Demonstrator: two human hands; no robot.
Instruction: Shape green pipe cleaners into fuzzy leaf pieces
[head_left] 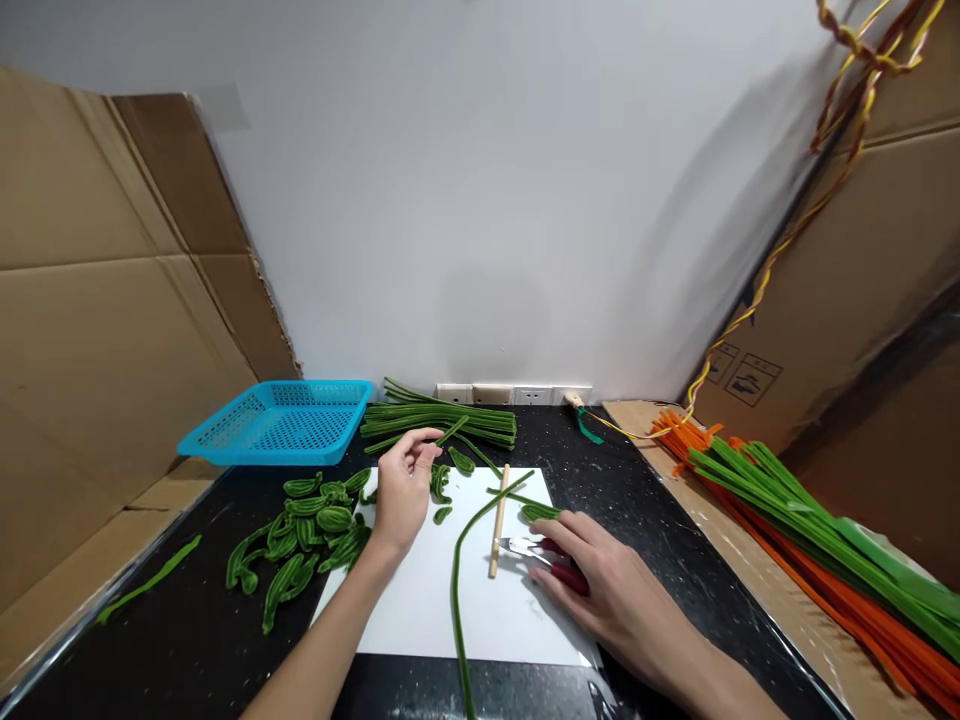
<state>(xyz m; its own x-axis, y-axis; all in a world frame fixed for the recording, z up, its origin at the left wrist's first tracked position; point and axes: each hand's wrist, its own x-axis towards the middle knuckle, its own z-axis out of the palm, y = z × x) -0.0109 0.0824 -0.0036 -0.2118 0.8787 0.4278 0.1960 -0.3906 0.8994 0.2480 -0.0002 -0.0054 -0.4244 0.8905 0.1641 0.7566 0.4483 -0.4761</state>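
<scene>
My left hand [403,487] hovers over the upper left of a white sheet [420,600], its thumb and fingers pinched on the end of a short green pipe cleaner piece [452,431]. My right hand [604,585] lies on the sheet's right side with its fingers over red-handled scissors [534,552], whose blades point left. A thin wooden stick [499,520] lies upright on the sheet beside the blades. A long green pipe cleaner [457,590] curves across the sheet to its front edge. Small green folded pieces [442,514] lie between my hands.
A pile of folded green leaf shapes [304,535] lies left of the sheet. A blue mesh basket [281,420] and a bundle of green pipe cleaners [442,420] sit at the back. Orange and green stems [810,540] lie at right on cardboard. Cardboard walls flank both sides.
</scene>
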